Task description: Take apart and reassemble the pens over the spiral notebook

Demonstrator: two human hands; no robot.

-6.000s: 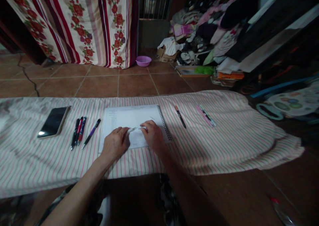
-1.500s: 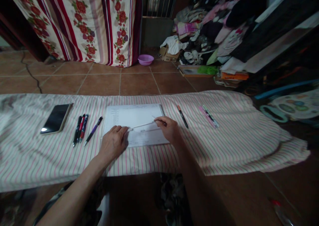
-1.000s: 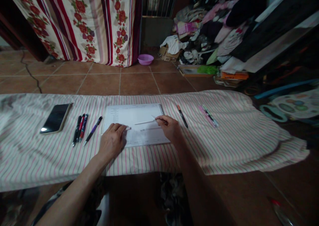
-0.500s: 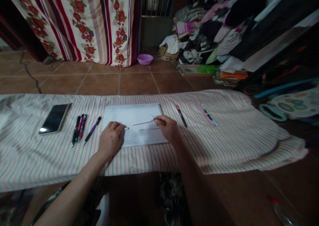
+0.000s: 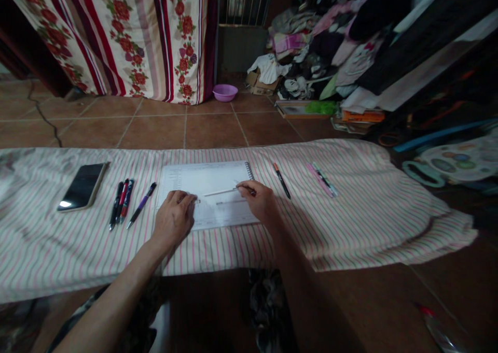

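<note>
A spiral notebook (image 5: pixel 206 184) lies open on a pink-striped cloth (image 5: pixel 350 213) over a low table. My right hand (image 5: pixel 261 203) pinches the end of a thin white rod, perhaps a pen refill (image 5: pixel 220 192), held just above the page. My left hand (image 5: pixel 174 219) rests curled on the notebook's left part, fingertips closed on a small white piece I cannot make out.
Left of the notebook lie a purple pen (image 5: pixel 142 206), three more pens (image 5: pixel 120 202) and a phone (image 5: pixel 81 186). To the right are a black-and-orange pen (image 5: pixel 280 180) and two pens (image 5: pixel 322 179). A purple bowl (image 5: pixel 224 92) and piled clothes (image 5: pixel 330 47) sit on the tiled floor beyond.
Six seconds ago both hands held the white pen together at the page's middle. Since then my right hand has drawn the thin rod out to the right, away from my left hand.
</note>
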